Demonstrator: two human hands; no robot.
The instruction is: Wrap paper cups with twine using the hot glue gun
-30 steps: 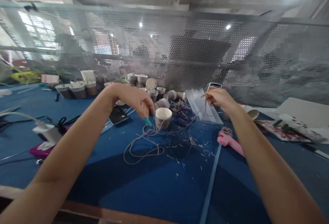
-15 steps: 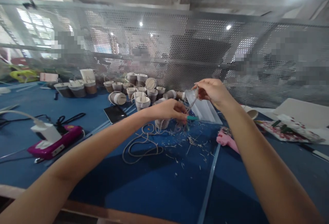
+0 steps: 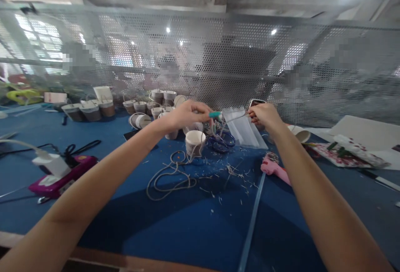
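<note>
A thin grey cord [image 3: 236, 118] stretches between my two hands above the table. One end is pinched by my left hand [image 3: 192, 113], which has a teal covering [image 3: 215, 114] on a fingertip. My right hand [image 3: 265, 116] is closed on the other end, its fingertips partly hidden. Below my left hand stands a small white-rimmed cup [image 3: 196, 142], upright, with cord running from it to loose loops [image 3: 171, 188] on the table. Blue-handled scissors [image 3: 222, 142] lie just right of the cup. Behind the taut cord are clear plastic bags [image 3: 246, 132].
Several similar corded cups [image 3: 90, 109] stand at the back left. A purple power strip [image 3: 59, 180] with a white plug sits at left. A pink glue gun [image 3: 276, 170] lies at right, near a red-and-white packet [image 3: 346, 155]. Cord scraps [image 3: 231, 172] litter the blue tabletop [image 3: 187, 230].
My left hand has risen and moved slightly left, uncovering the cup and scissors. My right hand has shifted a little right and down. The cord between them is now drawn out nearly level.
</note>
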